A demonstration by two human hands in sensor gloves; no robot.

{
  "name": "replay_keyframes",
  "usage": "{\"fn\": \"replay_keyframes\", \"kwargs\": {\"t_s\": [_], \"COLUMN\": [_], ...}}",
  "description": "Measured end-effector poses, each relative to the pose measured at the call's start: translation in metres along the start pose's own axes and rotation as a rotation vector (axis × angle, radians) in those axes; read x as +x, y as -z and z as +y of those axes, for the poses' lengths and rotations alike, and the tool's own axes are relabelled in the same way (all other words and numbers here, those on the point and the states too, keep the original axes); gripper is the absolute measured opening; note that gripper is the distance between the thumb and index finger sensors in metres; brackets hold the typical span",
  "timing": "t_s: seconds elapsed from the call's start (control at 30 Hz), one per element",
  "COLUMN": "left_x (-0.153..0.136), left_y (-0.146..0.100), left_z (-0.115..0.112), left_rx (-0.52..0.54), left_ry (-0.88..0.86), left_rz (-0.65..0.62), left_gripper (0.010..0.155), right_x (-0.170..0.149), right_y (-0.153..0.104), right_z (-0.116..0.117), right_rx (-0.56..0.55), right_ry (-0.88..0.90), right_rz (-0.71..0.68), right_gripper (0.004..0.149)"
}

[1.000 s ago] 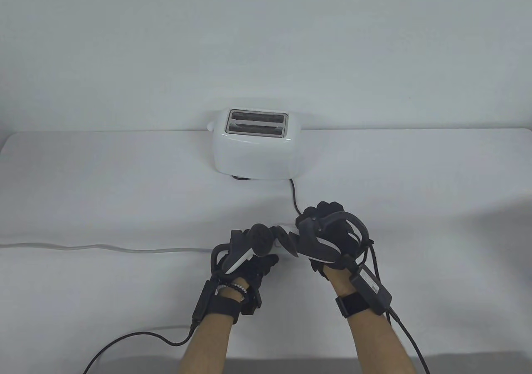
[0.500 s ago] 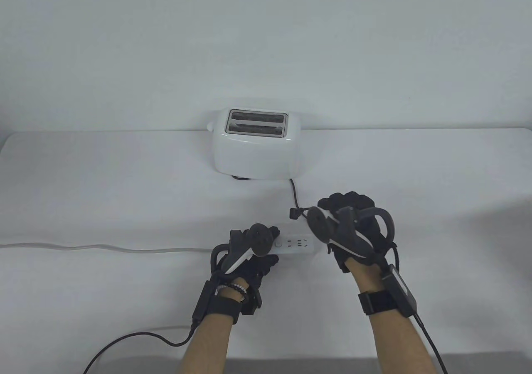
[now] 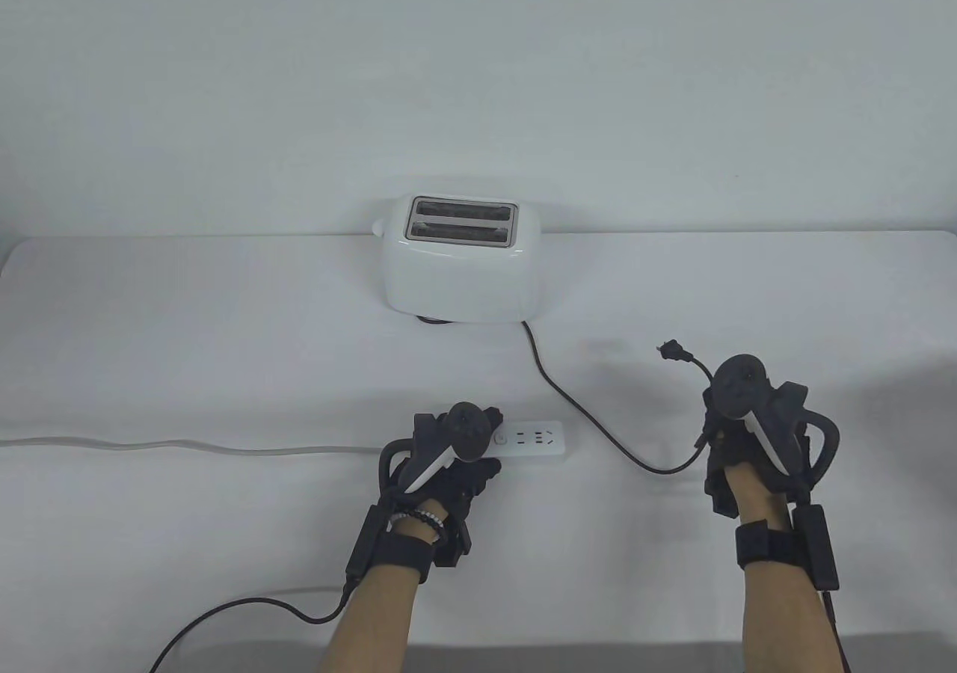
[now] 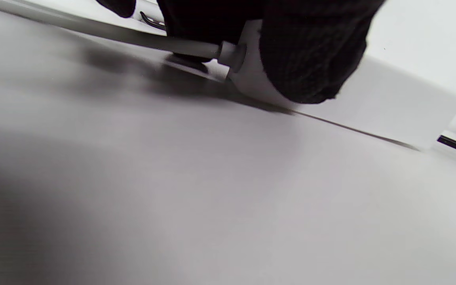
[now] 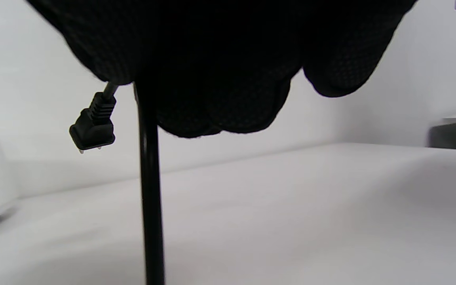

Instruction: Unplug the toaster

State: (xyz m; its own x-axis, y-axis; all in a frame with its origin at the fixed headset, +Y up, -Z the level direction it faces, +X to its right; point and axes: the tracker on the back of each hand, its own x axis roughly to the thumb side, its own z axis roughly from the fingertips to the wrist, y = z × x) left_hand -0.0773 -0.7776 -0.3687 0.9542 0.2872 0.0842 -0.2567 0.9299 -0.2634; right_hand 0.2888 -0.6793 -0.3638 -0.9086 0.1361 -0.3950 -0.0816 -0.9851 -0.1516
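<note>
A white two-slot toaster (image 3: 457, 263) stands at the table's back middle. Its black cord (image 3: 576, 404) runs forward and right to my right hand (image 3: 736, 434), which grips the cord just behind the black plug (image 3: 673, 352). The plug is out of the socket and held above the table; it also shows in the right wrist view (image 5: 92, 130) with its prongs bare. My left hand (image 3: 448, 456) presses down on the left end of the white power strip (image 3: 534, 439). In the left wrist view my gloved fingers (image 4: 307, 59) lie on the strip (image 4: 390, 103).
The power strip's grey-white cable (image 3: 187, 447) runs left off the table. Black glove cables (image 3: 239, 613) trail off the front edge. A white wall rises right behind the toaster.
My right hand has pulled the plug out of the power strip and carried it right, drawing the cord along. My left hand has stayed on the strip.
</note>
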Motion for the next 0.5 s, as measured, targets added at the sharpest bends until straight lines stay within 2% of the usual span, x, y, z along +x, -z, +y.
{"fn": "replay_keyframes", "kwargs": {"t_s": [0.23, 0.5], "left_x": [0.0, -0.002], "left_y": [0.0, 0.0], "left_z": [0.0, -0.001], "left_rx": [-0.002, -0.009], "left_ry": [-0.008, -0.03], "left_rz": [-0.001, -0.001], "left_gripper": [0.078, 0.078], "right_x": [-0.016, -0.026], "right_y": [0.015, 0.02], "right_z": [0.03, 0.061], "right_rx": [0.095, 0.145], "right_ry": [-0.051, -0.171], "right_rz": [0.116, 0.176], "right_gripper": [0.041, 0.042]}}
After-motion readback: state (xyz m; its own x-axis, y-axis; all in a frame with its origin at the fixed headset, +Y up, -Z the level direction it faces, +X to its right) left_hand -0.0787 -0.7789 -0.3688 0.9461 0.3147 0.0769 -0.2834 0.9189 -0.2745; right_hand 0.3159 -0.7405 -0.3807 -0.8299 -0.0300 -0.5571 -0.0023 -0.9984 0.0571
